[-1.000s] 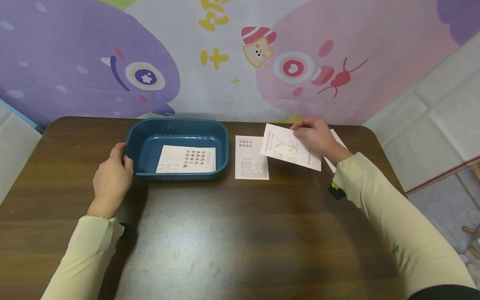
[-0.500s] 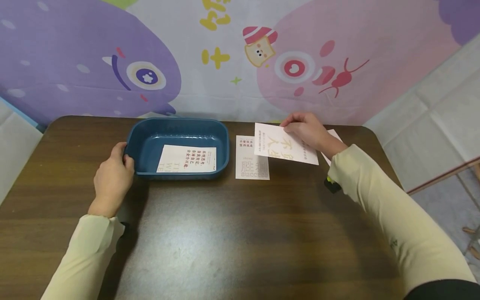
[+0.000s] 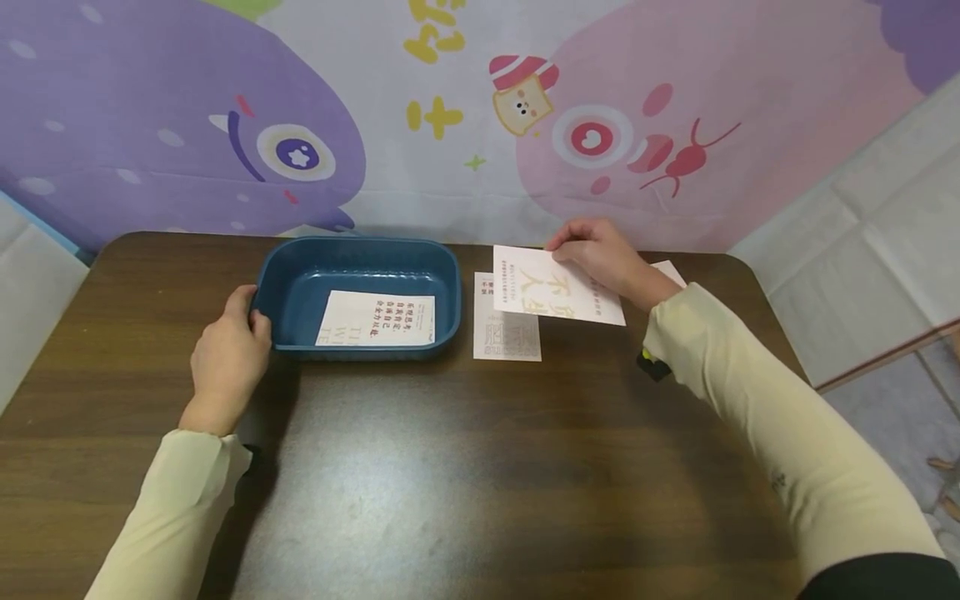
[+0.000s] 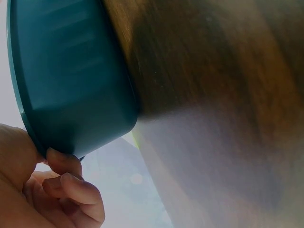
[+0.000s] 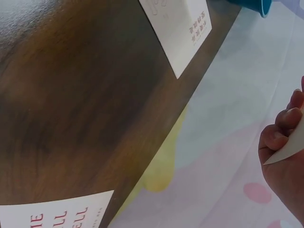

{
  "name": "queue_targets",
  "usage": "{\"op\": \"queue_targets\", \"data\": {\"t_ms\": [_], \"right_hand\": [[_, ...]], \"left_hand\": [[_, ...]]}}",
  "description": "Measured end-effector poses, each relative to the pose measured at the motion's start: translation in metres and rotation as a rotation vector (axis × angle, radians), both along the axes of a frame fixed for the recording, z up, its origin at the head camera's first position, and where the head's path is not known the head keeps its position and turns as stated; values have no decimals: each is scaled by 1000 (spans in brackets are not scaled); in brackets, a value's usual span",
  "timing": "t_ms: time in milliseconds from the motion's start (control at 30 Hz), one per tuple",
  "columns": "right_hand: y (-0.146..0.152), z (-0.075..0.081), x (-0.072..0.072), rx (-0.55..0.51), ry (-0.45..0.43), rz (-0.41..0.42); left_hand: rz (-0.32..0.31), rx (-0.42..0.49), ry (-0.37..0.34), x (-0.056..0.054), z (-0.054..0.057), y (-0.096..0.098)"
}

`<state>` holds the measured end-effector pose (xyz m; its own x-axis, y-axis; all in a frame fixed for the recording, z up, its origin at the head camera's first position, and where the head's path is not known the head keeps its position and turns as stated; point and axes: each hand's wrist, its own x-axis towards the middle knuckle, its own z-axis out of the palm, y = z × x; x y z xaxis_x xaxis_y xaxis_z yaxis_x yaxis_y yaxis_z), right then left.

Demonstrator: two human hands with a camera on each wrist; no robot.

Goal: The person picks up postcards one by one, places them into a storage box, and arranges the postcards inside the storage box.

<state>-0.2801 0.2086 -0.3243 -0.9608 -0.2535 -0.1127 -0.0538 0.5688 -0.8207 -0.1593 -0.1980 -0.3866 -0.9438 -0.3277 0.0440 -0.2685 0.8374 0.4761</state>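
A blue plastic basin [image 3: 360, 354] stands at the back left of the table, with a printed white card [image 3: 378, 318] lying inside it. My left hand [image 3: 228, 358] grips the basin's left end; in the left wrist view thumb and fingers pinch its rim [image 4: 21, 114]. Raised above the table, a white card with gold characters [image 3: 558, 287] is pinched by my right hand [image 3: 603, 258]. Partly beneath that card, a second card [image 3: 507, 340] lies on the table right of the basin. Another card [image 3: 670, 272] lies behind my right wrist, mostly hidden in the head view.
The brown wooden table [image 3: 420, 467] has its back edge against a cartoon-printed cloth [image 3: 442, 192]. Pale panels [image 3: 855, 233] stand at the right side. In the right wrist view, a card with red letters [image 5: 57, 213] lies near the table edge.
My right hand has moved left with the pinched card, which now overlaps more of the card lying beside the basin. The left hand and basin stay in place.
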Motion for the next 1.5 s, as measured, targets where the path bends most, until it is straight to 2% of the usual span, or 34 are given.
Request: {"op": "queue_targets", "data": {"t_ms": [200,733,1500], "right_hand": [[-10,3,-2,24,0,22],[-40,9,-4,-29,3,92],[-73,11,-7,-45,-12,121]], "left_hand": [[2,2,-10,1,0,0],[3,10,8,1,-1,-1],[-5,7,9,-1,-2,-1]]}}
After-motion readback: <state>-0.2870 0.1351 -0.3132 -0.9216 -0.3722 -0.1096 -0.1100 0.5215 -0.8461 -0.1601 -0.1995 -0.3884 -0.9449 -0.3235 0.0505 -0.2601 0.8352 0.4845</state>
